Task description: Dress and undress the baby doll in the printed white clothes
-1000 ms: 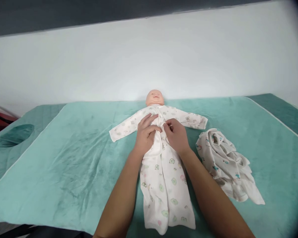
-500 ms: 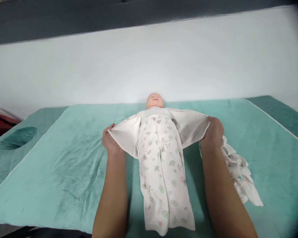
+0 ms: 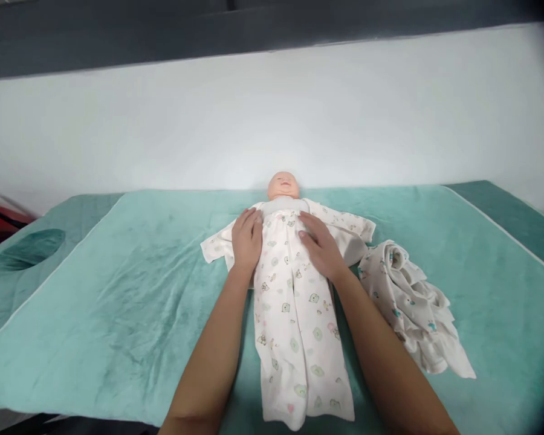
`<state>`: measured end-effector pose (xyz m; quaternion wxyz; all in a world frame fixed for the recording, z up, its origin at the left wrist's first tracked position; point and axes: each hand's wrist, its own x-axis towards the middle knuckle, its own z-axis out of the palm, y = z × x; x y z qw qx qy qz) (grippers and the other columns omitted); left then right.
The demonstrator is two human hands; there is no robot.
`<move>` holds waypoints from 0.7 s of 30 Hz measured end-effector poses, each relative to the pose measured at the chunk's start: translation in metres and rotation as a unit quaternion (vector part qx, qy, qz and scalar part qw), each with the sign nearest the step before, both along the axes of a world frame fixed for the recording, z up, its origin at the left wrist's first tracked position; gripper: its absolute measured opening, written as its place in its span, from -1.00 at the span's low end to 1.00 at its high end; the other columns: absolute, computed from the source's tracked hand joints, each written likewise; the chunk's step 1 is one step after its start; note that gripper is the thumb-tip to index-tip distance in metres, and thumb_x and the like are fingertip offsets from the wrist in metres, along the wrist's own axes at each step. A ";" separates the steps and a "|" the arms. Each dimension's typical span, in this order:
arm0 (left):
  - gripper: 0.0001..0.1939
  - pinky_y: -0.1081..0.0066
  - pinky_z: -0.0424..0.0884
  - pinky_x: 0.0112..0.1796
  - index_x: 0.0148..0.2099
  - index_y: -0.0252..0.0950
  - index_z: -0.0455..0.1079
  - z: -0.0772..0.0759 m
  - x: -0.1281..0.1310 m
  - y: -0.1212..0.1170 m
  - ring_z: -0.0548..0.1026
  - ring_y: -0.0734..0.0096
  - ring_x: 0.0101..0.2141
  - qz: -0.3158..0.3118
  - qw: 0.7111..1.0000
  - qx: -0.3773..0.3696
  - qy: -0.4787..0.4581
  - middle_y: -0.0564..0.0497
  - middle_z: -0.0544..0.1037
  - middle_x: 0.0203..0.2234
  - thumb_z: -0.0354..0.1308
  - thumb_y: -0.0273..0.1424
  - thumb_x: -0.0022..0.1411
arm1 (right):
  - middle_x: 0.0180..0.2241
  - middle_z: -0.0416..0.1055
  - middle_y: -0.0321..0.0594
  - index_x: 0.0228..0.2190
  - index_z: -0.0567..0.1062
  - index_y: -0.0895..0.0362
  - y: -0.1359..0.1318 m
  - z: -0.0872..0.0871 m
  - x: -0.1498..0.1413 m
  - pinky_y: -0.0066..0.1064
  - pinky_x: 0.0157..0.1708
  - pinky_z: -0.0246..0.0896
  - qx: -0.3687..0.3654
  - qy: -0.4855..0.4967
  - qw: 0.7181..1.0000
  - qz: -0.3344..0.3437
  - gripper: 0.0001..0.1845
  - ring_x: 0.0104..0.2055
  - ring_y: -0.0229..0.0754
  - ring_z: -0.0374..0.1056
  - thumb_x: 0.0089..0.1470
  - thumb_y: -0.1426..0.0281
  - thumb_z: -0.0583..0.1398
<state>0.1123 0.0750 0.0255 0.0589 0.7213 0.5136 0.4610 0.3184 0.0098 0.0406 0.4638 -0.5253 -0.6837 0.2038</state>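
Observation:
A baby doll (image 3: 283, 185) lies on its back with its head toward the wall. White patterned trousers (image 3: 301, 338) cover it from the upper body down, the legs stretched toward me. Beneath them a white printed top (image 3: 344, 221) is spread, its sleeves reaching out to both sides. My left hand (image 3: 247, 238) rests on the left edge of the trousers and the top, fingers extended. On the right side of the trousers' upper part lies my right hand (image 3: 321, 246), its fingers spread. Neither hand grips any cloth.
To the right is a crumpled white printed garment (image 3: 412, 302), close to my right forearm. A green plush cover (image 3: 140, 314) lies under everything, with a face hole (image 3: 34, 248) in the padding at the left. A white wall (image 3: 185, 127) stands behind.
Both hands have let go of the top's side panels and moved inward onto the doll's trousers. The panels have dropped, and the sleeves now show at both sides.

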 end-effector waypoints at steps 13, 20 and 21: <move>-0.58 0.31 0.29 -0.26 -0.06 -0.17 0.47 0.010 -0.057 0.036 0.52 0.12 -0.16 0.155 0.941 -0.227 0.199 -0.12 0.61 -0.16 -0.21 -0.21 0.41 | 0.21 0.30 -0.01 0.13 0.38 0.10 0.039 -0.029 0.051 0.07 0.22 -0.15 -0.074 -0.197 0.932 -0.295 -0.49 0.24 0.14 0.14 0.30 0.15 -0.05; -0.59 0.33 0.29 -0.25 -0.04 -0.16 0.45 0.007 -0.059 0.038 0.53 0.16 -0.16 0.134 0.948 -0.223 0.184 -0.10 0.61 -0.16 -0.22 -0.23 0.42 | -0.17 0.51 -0.01 -0.17 0.52 0.12 0.067 -0.009 0.053 -0.25 -0.15 0.12 -0.129 -0.228 0.933 -0.245 -0.45 -0.16 0.02 0.35 0.27 0.00 -0.07; -0.59 0.33 0.28 -0.25 -0.04 -0.16 0.45 0.007 -0.060 0.038 0.53 0.16 -0.17 0.130 0.948 -0.222 0.184 -0.10 0.61 -0.16 -0.22 -0.22 0.42 | -0.21 0.51 0.00 -0.21 0.52 0.12 0.073 -0.006 0.054 -0.29 -0.23 0.12 -0.160 -0.228 0.928 -0.247 -0.46 -0.20 0.00 0.35 0.27 0.02 -0.08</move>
